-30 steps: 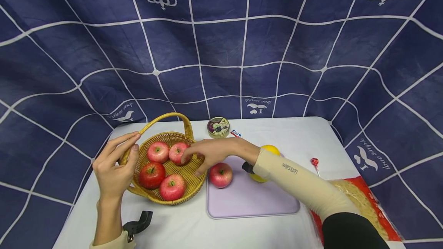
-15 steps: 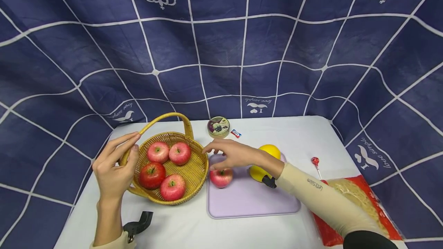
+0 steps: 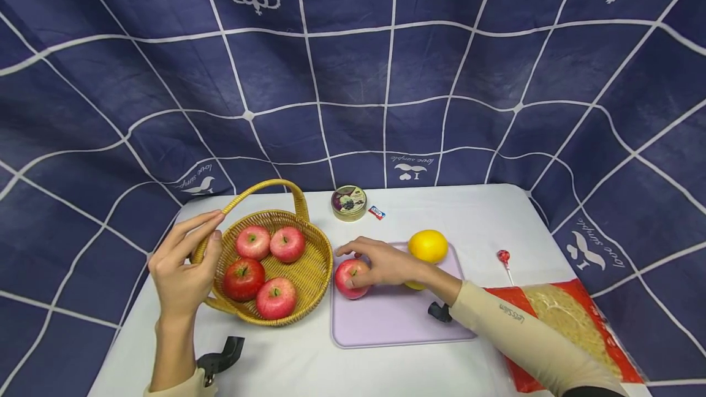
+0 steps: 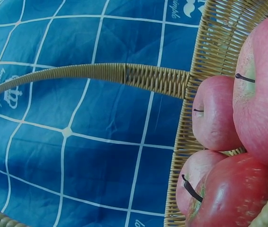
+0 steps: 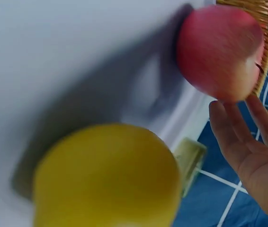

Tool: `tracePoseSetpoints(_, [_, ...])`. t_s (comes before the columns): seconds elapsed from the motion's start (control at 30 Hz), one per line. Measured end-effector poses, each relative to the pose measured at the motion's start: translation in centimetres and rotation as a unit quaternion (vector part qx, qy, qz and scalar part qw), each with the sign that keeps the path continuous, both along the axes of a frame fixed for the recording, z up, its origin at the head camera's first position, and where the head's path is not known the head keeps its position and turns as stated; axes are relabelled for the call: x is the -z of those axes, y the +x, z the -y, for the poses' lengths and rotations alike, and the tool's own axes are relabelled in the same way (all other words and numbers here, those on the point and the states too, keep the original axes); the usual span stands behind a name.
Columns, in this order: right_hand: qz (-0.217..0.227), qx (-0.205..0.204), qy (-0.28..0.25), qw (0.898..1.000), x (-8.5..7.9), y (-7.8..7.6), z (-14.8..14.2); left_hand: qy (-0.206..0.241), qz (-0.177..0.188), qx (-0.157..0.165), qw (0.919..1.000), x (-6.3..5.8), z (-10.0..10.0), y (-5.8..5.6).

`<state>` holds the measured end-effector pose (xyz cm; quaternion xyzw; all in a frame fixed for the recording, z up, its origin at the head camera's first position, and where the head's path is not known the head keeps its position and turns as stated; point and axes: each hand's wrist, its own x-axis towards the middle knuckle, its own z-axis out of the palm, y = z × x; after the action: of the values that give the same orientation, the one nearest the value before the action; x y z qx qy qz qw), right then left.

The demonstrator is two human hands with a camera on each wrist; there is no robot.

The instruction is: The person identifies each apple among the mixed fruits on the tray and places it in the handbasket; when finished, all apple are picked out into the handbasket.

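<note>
My left hand [image 3: 184, 268] holds the handle [image 3: 259, 186] of a wicker basket [image 3: 315, 262], fingers and thumb around it. Several red apples lie inside, among them a darker one [image 3: 243, 279]. Another apple [image 3: 346, 271] sits on the lilac tray [image 3: 397, 326], just right of the basket. Over this apple is my right hand [image 3: 388, 262], its thumb in front and its fingers beyond. In the right wrist view, those fingers [image 5: 236, 125] are spread loosely, tips right at the apple's edge. A yellow lemon [image 3: 428, 245] rests at the tray's back; a second yellow fruit is mostly hidden under my right wrist.
A round tin [image 3: 349, 202] and a small wrapped candy [image 3: 377, 212] are behind the tray. To the right lie a red lollipop [image 3: 503, 256] and a red-edged clear bag [image 3: 568, 317], partly under my right sleeve. A blue checked cloth [image 3: 353, 78] hangs behind the white table.
My right hand has drawn back from inside the basket, moved right and come down over the apple on the tray. My left hand stays on the handle.
</note>
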<state>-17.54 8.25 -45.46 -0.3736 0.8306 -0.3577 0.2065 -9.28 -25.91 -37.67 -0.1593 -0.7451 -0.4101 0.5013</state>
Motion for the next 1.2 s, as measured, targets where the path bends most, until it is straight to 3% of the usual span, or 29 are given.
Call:
tracePoseSetpoints(0.4, [-0.033,-0.003,0.036,0.999,2.0,0.7,0.0,0.003,0.004,0.003,1.0,0.1,0.1,0.0])
tracePoseSetpoints(1.2, [-0.016,0.002,0.033,0.999,2.6,0.7,0.2,0.001,0.005,0.004,1.0,0.1,0.1,0.0])
